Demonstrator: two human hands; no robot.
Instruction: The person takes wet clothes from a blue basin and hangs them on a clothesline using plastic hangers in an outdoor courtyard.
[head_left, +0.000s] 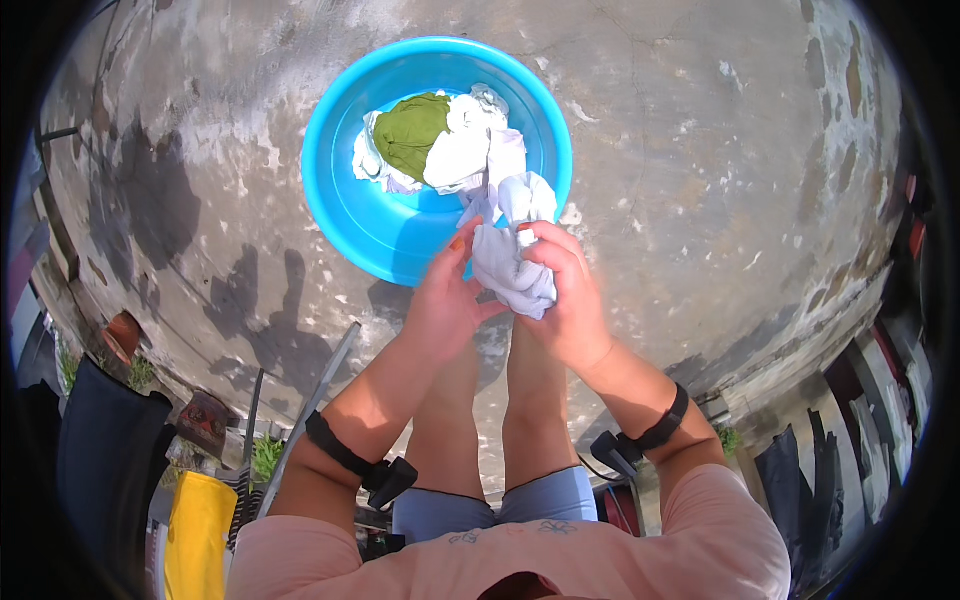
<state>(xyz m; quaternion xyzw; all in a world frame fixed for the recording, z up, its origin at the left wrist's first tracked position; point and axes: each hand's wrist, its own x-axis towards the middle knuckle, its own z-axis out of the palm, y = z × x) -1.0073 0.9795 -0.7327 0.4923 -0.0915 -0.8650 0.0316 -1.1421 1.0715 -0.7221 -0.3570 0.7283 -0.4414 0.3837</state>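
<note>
My right hand (570, 292) grips a bunched, pale grey-white cloth (514, 266) over the near right rim of a round blue plastic basin (352, 232). My left hand (442, 304) curls around the cloth's left side, its fingers spread and partly hidden behind it; this hand is slightly blurred. The cloth's far end, a white crumpled fold, hangs over the inside of the basin. In the basin lie an olive-green cloth (411, 139) and several crumpled white cloths (459, 161).
The basin stands on a stained concrete floor (675, 165). At lower left are a grey metal bar (311, 409), a yellow cloth (199, 532), dark hanging fabric (109, 442) and a terracotta pot (122, 335). More dark fabric (784, 472) hangs at lower right.
</note>
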